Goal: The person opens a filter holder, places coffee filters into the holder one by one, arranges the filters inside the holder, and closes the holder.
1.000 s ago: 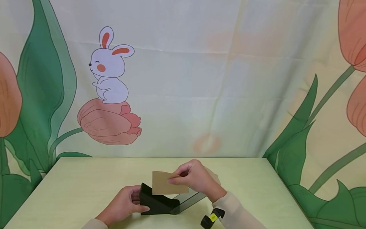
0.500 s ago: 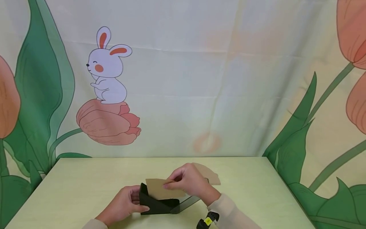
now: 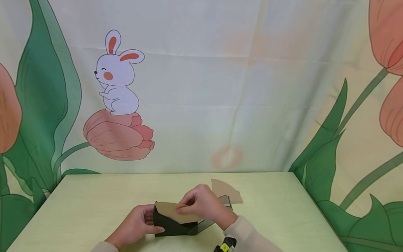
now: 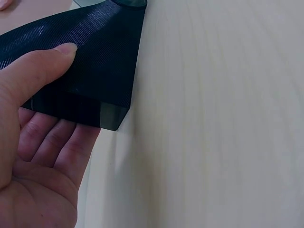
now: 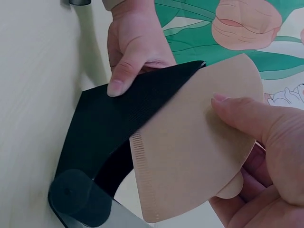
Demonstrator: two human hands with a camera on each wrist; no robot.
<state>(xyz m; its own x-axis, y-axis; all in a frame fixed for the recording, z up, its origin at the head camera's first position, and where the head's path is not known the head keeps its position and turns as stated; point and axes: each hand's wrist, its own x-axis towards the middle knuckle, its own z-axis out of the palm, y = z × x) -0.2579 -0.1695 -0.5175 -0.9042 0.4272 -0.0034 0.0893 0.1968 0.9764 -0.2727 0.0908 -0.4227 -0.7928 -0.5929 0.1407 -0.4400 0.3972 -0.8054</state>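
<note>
My left hand (image 3: 135,224) grips the left end of a black, slanted-sided filter holder (image 3: 171,228). In the left wrist view, its thumb lies on the ribbed side of the holder (image 4: 95,57), with fingers behind the end wall. A tan paper coffee filter (image 5: 190,142), with a crimped edge and a small tab, is pinched between the thumb and fingers of my right hand (image 3: 204,201). That filter sits partly inside the holder's mouth, behind the slanted wall. Whether it is one filter or a stack, I cannot tell.
The holder's see-through lid (image 3: 206,223) is swung out to the right, partly hidden by my right arm. Another tan coffee filter (image 3: 224,191) lies flat behind it on the pale wooden table (image 3: 94,196). A printed cloth (image 3: 189,87) hangs at the table's back edge.
My right hand has moved down and left, bringing the coffee filter from above the holder into its mouth. The other filter shows more fully. My left hand and the holder stay put.
</note>
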